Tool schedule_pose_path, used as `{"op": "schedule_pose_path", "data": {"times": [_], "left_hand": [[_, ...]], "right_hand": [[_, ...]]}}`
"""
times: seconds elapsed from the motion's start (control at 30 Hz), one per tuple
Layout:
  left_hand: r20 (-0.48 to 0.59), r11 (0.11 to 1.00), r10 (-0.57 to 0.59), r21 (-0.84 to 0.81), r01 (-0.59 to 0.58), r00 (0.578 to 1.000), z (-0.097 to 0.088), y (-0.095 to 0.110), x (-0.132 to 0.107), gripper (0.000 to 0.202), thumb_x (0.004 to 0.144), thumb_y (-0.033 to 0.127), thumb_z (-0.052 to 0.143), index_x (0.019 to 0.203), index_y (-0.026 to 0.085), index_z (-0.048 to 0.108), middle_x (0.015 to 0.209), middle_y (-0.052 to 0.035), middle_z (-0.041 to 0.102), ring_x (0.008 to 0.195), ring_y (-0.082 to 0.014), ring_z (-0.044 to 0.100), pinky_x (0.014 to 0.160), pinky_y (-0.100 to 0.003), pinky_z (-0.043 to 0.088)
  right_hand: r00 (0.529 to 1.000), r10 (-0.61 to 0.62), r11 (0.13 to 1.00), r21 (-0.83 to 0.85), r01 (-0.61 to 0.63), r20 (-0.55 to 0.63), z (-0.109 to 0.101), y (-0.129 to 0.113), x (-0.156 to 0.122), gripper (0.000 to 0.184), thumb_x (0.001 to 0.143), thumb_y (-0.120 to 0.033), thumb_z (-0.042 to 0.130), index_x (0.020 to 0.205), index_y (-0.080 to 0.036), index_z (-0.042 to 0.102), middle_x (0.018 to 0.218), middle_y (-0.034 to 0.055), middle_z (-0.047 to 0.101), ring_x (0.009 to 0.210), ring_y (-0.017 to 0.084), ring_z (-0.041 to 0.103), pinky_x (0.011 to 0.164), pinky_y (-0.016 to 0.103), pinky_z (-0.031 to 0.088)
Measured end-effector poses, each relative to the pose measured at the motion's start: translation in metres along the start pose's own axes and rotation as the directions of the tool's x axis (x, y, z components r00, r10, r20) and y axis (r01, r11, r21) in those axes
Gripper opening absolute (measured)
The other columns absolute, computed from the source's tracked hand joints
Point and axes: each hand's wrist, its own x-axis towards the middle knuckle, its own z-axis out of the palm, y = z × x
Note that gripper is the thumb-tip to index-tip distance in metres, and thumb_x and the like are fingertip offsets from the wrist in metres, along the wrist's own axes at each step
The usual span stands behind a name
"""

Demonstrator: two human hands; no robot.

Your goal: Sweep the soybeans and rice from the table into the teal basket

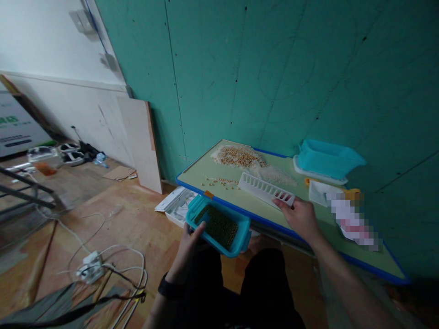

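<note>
And here's the left hand (190, 242) clamped on the near left corner of the blue tub (244, 237), thumb over the rim, green beans (216, 224) inside, just off the table (192, 178)! The right hand (303, 219) pinches the right end of the white slotted tray (257, 193), the rest stretching left over the tabletop. Writing? Green characters on a floor-level sign (17, 130), too blurred for me to read.

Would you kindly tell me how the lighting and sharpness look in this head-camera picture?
Head view: dim overall, brightest on the white wall at upper left; somewhat soft, with single grains in the blue container held by the left hand hard to separate; dark trousers show little detail; a pixelated patch hides detail at right.
</note>
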Motion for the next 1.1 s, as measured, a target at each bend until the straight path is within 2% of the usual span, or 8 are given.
{"op": "schedule_pose_path", "data": {"times": [0.17,0.43,0.57,0.93,1.1], "left_hand": [[0.01,0.999,0.04,-0.025,-0.04,0.999,0.001,0.005,-0.006,0.065,0.081,0.048,0.08,0.137,0.032,0.052,0.137,-0.0115,0.065,0.117,-0.0312,0.068,0.087,-0.046,0.063],[-0.031,0.999,-0.054,-0.005,0.054,0.998,-0.006,0.009,0.01,0.076,0.078,0.054,0.081,0.143,0.033,0.048,0.14,-0.0142,0.063,0.111,-0.0339,0.071,0.078,-0.045,0.065],[-0.027,0.998,-0.062,-0.013,0.061,0.998,-0.009,0.013,0.013,0.079,0.075,0.054,0.084,0.144,0.034,0.049,0.14,-0.0145,0.063,0.11,-0.0354,0.072,0.075,-0.045,0.066],[-0.03,0.999,-0.05,-0.019,0.049,0.998,-0.011,0.013,0.015,0.077,0.076,0.054,0.083,0.142,0.033,0.05,0.141,-0.0144,0.062,0.114,-0.0352,0.07,0.074,-0.043,0.066],[-0.033,0.999,-0.032,0.035,0.033,0.999,-0.007,0.019,0.007,0.072,0.081,0.057,0.077,0.142,0.031,0.049,0.144,-0.0151,0.059,0.119,-0.0371,0.067,0.072,-0.041,0.066]], "right_hand": [[0.999,-0.031,0.999,0.016,0.031,0.008,0.01,-0.013,-0.002,0.035,0.091,-0.05,0.059,0.085,-0.02,0.076,0.082,0.01,0.08,0.078,0.028,0.077,0.063,0.03,0.054],[0.996,-0.087,0.995,0.059,0.085,0.028,0.029,-0.035,0.001,0.033,0.093,-0.048,0.059,0.088,-0.02,0.075,0.082,0.0097,0.08,0.075,0.026,0.077,0.062,0.028,0.053],[0.995,-0.1,0.994,0.056,0.098,0.03,0.035,-0.043,0.002,0.031,0.094,-0.047,0.058,0.088,-0.021,0.075,0.082,0.0093,0.08,0.073,0.025,0.076,0.062,0.028,0.053],[0.993,-0.12,0.992,0.043,0.119,0.008,0.036,-0.048,0.001,0.032,0.094,-0.047,0.059,0.087,-0.02,0.075,0.078,0.0091,0.079,0.072,0.025,0.077,0.061,0.028,0.054],[0.988,-0.156,0.984,0.093,0.155,0.008,0.027,-0.056,-0.018,0.024,0.094,-0.042,0.06,0.09,-0.023,0.076,0.079,0.0065,0.079,0.069,0.024,0.076,0.063,0.029,0.057]]}}
